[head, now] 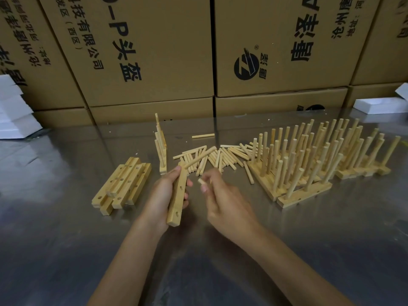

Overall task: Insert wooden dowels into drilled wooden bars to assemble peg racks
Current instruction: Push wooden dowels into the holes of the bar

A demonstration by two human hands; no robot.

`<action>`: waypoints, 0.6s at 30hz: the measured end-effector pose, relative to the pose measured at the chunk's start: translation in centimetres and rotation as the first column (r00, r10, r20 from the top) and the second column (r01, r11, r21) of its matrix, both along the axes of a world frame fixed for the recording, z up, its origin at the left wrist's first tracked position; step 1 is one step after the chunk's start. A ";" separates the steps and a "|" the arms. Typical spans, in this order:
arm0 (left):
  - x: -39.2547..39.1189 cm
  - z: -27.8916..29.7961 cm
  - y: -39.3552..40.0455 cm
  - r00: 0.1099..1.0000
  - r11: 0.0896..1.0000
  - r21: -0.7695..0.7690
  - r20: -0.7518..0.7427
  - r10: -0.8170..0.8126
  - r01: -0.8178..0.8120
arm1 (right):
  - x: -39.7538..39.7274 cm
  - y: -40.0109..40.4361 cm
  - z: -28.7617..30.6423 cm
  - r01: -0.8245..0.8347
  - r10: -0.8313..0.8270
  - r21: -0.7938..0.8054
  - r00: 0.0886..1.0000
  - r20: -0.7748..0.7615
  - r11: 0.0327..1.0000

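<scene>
Left grip: the left hand curls its fingers and thumb round a drilled wooden bar, held lifted off the desk, long axis running away from the person.
Bar: open holes show on its upper face; one dowel already stands in its far end, slanting up and to the right.
Right grip: the right hand pinches a single loose dowel between thumb and fingertips, just beside the bar and apart from it; the hand is motion-blurred.
Loose dowels: a heap lies flat at mid-desk, beyond both hands.
Empty bars: a stack of drilled bars lies toward the left edge.
Upright rack: one pegged rack stands on end behind the left hand.
Finished racks: a crowd of peg racks stands toward the right edge, pegs upward.
Far edge: printed cardboard cartons form a wall; white foam pieces sit at the far left corner, more white foam at the far right.
</scene>
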State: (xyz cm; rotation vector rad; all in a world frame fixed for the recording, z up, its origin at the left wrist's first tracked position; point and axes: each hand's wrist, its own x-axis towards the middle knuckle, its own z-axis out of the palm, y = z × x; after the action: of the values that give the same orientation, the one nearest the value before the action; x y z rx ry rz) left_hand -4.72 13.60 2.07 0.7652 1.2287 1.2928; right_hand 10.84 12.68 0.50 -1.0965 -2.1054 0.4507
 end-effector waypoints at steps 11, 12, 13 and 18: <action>2.1 -0.4 -0.6 0.996 0.998 0.049 -0.077 -0.033 0.037 | 0.8 -0.3 0.8 -0.042 0.030 0.116 0.994 0.102 0.992; 2.2 -0.5 -0.6 0.995 0.998 0.046 -0.099 -0.028 0.033 | 0.9 -0.3 0.9 -0.060 0.050 0.099 0.994 0.101 0.993; 2.3 -0.6 -0.6 0.992 0.999 0.041 -0.122 -0.023 0.028 | 1.1 -0.2 1.0 -0.079 0.071 0.078 0.992 0.102 0.994; 2.9 -0.9 -0.6 0.987 0.997 0.042 -0.148 -0.057 0.064 | 1.8 0.5 1.5 -0.161 0.161 -0.068 0.987 -0.015 0.985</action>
State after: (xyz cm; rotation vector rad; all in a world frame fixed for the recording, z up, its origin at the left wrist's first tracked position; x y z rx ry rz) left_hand -1.80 13.02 1.16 0.9380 1.2858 1.2364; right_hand 12.64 13.16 2.04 -0.9636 -2.1935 0.6085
